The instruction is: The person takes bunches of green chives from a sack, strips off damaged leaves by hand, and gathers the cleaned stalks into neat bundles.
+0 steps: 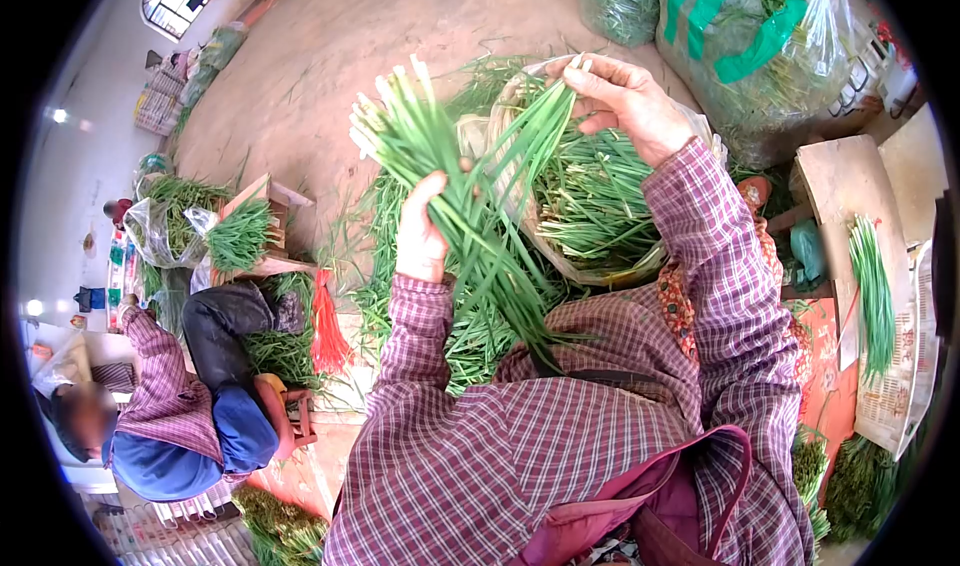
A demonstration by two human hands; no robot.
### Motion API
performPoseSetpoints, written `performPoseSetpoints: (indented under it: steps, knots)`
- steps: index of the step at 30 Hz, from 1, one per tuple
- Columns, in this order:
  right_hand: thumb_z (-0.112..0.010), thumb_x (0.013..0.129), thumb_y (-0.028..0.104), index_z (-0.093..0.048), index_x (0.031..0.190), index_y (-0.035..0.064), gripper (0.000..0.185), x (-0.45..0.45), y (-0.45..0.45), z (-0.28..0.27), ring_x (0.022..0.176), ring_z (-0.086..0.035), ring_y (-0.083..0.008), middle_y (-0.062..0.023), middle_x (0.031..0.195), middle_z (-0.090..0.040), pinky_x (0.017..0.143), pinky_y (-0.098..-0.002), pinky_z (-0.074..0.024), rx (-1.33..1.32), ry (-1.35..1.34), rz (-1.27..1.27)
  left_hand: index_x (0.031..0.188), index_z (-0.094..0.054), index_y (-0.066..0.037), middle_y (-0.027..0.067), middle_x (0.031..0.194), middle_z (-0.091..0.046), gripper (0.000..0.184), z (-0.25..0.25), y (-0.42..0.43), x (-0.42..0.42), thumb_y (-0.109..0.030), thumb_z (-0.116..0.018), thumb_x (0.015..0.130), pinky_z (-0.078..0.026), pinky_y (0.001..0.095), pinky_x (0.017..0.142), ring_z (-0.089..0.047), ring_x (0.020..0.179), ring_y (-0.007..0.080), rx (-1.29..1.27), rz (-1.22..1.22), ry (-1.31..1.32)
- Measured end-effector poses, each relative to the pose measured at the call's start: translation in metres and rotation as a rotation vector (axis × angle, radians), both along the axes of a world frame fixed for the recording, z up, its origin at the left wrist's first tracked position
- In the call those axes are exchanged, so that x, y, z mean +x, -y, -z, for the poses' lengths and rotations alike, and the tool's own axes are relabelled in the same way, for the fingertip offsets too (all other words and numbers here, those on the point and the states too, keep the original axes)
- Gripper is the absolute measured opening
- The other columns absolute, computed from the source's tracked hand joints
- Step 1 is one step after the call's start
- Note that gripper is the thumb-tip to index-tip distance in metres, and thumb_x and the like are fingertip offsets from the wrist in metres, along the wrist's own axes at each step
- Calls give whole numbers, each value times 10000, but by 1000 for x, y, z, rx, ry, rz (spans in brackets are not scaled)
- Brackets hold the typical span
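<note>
A thick bunch of garlic chives [425, 146] is gripped in my left hand [424, 234], its white ends pointing up and left and its green leaves hanging down toward my lap. My right hand [632, 101] pinches the pale ends of a smaller bundle of chives [543, 126] between thumb and fingers. The leaves of this bundle cross those of the larger bunch. Below my right hand sits an open plastic sack [570, 269] filled with loose chives [597, 198]. More loose chives [480, 341] lie under my left hand.
At the left, a person [190, 386] sits near a small wooden stand [285, 201] holding a chive bunch. Red ties [326, 331] hang from a bench. At the right, a tied bunch [872, 291] lies on a board [845, 186]. A large stuffed bag [755, 76] stands behind.
</note>
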State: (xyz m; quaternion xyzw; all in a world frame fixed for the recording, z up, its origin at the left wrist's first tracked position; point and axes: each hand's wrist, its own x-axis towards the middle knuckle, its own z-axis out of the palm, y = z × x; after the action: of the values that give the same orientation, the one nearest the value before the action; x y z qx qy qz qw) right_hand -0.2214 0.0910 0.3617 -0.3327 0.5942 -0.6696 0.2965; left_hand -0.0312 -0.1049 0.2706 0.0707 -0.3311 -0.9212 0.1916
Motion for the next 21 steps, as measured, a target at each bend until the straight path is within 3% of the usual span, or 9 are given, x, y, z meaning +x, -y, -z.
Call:
performPoseSetpoints:
  steps: [2,6,10,12,14,16,18,20,21]
  knots:
    - [-583,901,321,-623,1133,104,320,-6,-3,1,800,-597,-54,24,1018,-631,652,-185,-508,31,24,23,1148,-520,20,144,968,-641,394,3,12,11,-159,-628,814,-589,347,642,-651,792,221,-33,-94,33]
    - [-641,858,335,-644,1066,118,300,-17,-10,-1,772,-605,-79,32,955,-636,653,-213,-523,-63,110,99,1120,-525,17,99,958,-616,388,2,44,37,-168,-646,801,-559,339,678,-620,751,188,-59,-116,-40]
    - [-640,867,289,-620,1118,101,315,-34,-16,5,804,-602,-84,35,980,-622,669,-211,-509,-144,195,126,1118,-512,1,95,955,-603,373,0,72,65,-153,-639,803,-548,321,686,-611,746,190,-83,-215,-12]
    - [-639,870,280,-599,1150,88,342,-37,-12,11,816,-603,-83,25,975,-617,695,-207,-508,-192,198,141,1158,-467,-35,72,965,-589,419,-5,78,79,-200,-643,815,-549,308,664,-596,739,144,-183,-274,38]
    - [-635,873,284,-592,1159,77,356,-31,1,15,797,-594,-74,-3,1016,-608,699,-205,-509,-314,219,277,1102,-503,-24,94,930,-595,388,-11,78,91,-200,-652,791,-552,314,657,-604,743,174,-81,-252,135]
    - [-614,884,319,-544,1215,60,426,-21,27,31,791,-583,-100,-34,1089,-587,707,-219,-509,-327,225,232,1084,-527,-1,116,906,-608,395,-22,62,93,-183,-664,762,-555,313,662,-611,744,205,-130,-271,144]
    - [-609,876,358,-491,1277,81,501,4,46,47,811,-587,-146,-57,1112,-584,713,-256,-509,-111,208,214,1100,-536,27,142,940,-623,412,-25,45,83,-148,-656,746,-558,327,675,-617,759,238,-159,-222,110]
    - [-618,848,409,-445,1315,121,575,29,54,69,895,-616,-228,-113,1079,-622,752,-338,-520,253,-220,-170,1151,-536,39,178,1014,-626,413,-14,39,69,-124,-610,778,-563,346,714,-638,799,260,-133,-66,-7]
    - [-622,837,425,-472,1291,131,561,32,51,84,918,-620,-252,-138,1066,-633,763,-370,-517,398,-619,-168,1173,-535,39,191,1043,-627,419,-16,33,59,-110,-595,786,-565,353,731,-645,818,269,-82,47,-36]
